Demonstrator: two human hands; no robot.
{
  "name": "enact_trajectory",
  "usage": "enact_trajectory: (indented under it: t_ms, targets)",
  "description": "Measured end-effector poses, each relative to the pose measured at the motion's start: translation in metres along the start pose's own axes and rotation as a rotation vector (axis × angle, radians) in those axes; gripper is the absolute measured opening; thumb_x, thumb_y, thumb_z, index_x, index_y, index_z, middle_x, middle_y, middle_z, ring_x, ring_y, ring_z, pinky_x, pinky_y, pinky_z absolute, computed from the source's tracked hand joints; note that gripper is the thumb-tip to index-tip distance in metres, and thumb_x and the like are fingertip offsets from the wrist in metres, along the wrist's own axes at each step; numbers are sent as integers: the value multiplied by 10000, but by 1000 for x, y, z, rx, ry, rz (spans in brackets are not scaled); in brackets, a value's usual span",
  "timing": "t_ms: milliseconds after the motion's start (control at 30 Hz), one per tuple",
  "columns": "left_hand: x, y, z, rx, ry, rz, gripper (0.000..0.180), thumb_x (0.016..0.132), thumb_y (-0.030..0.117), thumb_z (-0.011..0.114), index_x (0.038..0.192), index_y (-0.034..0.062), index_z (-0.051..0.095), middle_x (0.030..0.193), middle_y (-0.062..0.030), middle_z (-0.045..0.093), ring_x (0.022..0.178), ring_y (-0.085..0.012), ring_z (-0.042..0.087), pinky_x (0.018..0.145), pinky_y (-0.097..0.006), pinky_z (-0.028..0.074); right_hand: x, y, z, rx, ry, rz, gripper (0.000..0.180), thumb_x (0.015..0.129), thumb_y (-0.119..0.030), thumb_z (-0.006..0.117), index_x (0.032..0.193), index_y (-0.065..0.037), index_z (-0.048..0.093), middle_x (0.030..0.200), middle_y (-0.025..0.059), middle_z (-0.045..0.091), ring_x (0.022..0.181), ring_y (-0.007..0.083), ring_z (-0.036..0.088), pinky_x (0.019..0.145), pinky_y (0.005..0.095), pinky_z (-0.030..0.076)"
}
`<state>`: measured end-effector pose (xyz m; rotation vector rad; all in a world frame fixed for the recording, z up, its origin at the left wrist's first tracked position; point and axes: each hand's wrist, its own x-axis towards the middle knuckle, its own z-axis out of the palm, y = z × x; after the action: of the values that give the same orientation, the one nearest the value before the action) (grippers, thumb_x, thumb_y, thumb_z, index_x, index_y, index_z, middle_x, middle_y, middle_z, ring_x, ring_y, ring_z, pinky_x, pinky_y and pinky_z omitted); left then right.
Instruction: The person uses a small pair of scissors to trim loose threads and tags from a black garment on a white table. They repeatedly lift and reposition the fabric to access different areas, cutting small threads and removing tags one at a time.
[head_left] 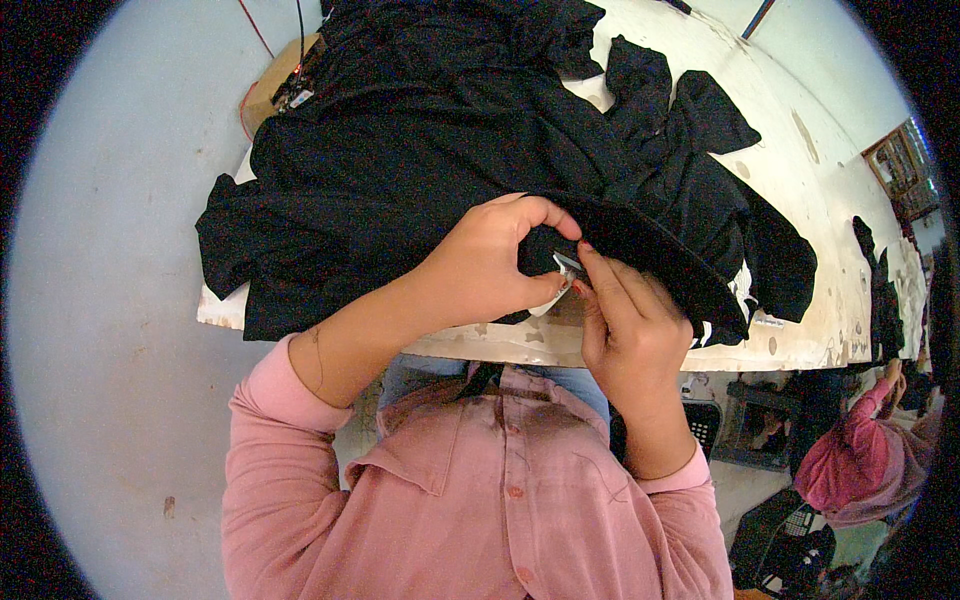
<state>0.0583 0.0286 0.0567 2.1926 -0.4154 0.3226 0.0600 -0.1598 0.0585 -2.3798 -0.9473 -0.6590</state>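
A pile of black garments point(400, 150) covers much of the white table. Both my hands meet at its near edge, around a small white label point(563, 268). My left hand point(490, 258) curves its thumb and index finger around a fold of black cloth, the thumb tip against the label. Just right of it, my right hand point(637, 315) has its thumb and fingertips closed at the garment edge beside the label. Exactly which layer each fingertip pinches is hidden. A raised black band of cloth point(660, 240) arches behind my right fingers.
The pale, stained table point(800, 200) reaches far right, its near edge point(500, 348) close to my body. A cardboard box point(275, 90) with a cable stands at the back left. More black cloth point(880, 300) lies at the right, near another person in a pink top point(865, 460).
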Motion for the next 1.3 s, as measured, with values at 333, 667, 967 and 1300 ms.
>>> enact_trajectory:
  t_ms: [333, 667, 967, 1300]
  targets:
    - [4, -2, -18, -134, -200, 47, 573, 676, 116, 732, 1212, 19, 555, 1200, -134, 587, 1144, -233, 541, 993, -323, 403, 3, 18, 5, 328, 96, 50, 474, 709, -113, 714, 1167, -85, 593, 1020, 155, 612, 885, 338, 607, 756, 360, 511]
    - [8, -10, -42, -295, -346, 207, 427, 765, 1, 596, 1185, 37, 529, 1101, -122, 622, 1031, -228, 600, 891, -299, 458, 0, 23, 14, 487, 23, -202, 418, 597, -36, 684, 1014, -69, 673, 935, 107, 573, 819, 232, 595, 677, 305, 493]
    - [-9, 11, -53, 29, -247, 176, 190, 810, 10, 543, 993, 47, 581, 814, -142, 602, 731, -307, 595, 639, -370, 463, 0, 13, 25, 525, 243, -99, 342, 613, -5, 653, 949, -68, 676, 780, 79, 637, 641, 201, 619, 595, 287, 502]
    - [-16, 9, -30, 168, 209, 158, 157, 770, -14, 547, 883, 18, 651, 777, -182, 590, 726, -341, 598, 653, -381, 484, -8, -28, 36, 1461, 80, 646, 286, 813, -131, 730, 1062, -62, 607, 1007, 28, 612, 894, 104, 549, 801, 244, 425]
